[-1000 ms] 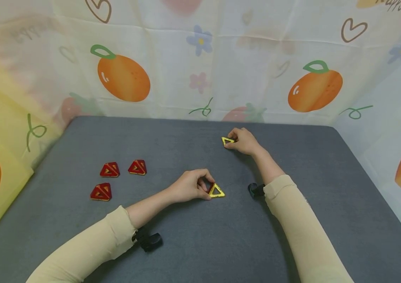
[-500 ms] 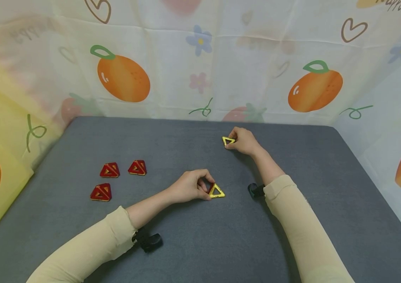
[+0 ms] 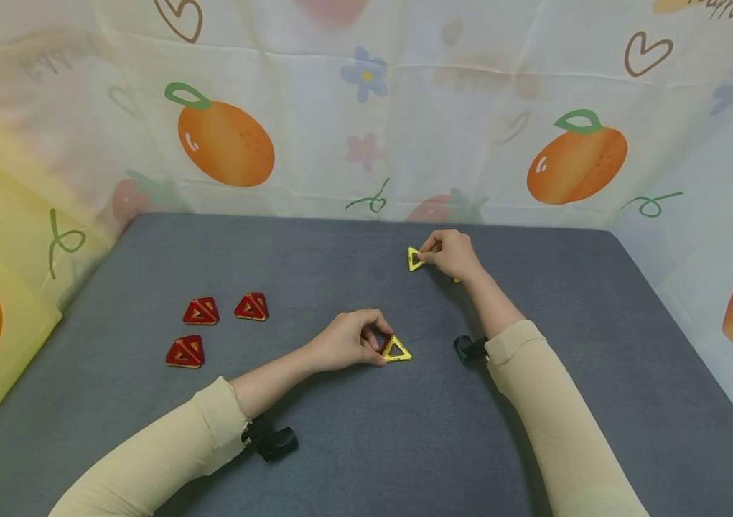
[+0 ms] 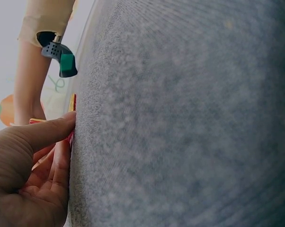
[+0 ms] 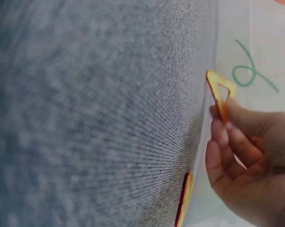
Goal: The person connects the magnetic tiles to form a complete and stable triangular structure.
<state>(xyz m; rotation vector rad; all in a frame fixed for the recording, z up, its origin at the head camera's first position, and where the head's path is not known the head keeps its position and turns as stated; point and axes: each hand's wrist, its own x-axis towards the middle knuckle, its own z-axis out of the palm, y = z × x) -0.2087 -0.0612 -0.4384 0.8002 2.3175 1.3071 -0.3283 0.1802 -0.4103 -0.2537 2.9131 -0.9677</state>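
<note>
**Two hands, two yellow triangles on the grey worktop**

I see a grey worktop (image 3: pixel 353 445) walled on three sides by a fruit-print cloth (image 3: pixel 366 129). No containers are on it, so every piece lies on the bare surface or in a hand.

My left hand (image 3: pixel 343 339) rests near the middle of the worktop, fingers curled round a yellow-and-red triangle (image 3: pixel 395 350) that lies flat at its fingertips. The forearm runs back toward the near left corner, with a black wrist camera (image 3: pixel 272 439) under the sleeve.

My right hand (image 3: pixel 450 255) is closer to the far edge, right of centre, and pinches a small yellow triangle frame (image 3: pixel 414 259) tilted up on edge, between thumb and fingertips. In the right wrist view another red-and-yellow piece (image 5: pixel 184 206) lies just below that hand.

Three red triangle blocks (image 3: pixel 201 327) sit clustered toward the left edge, well apart from both hands.
</note>
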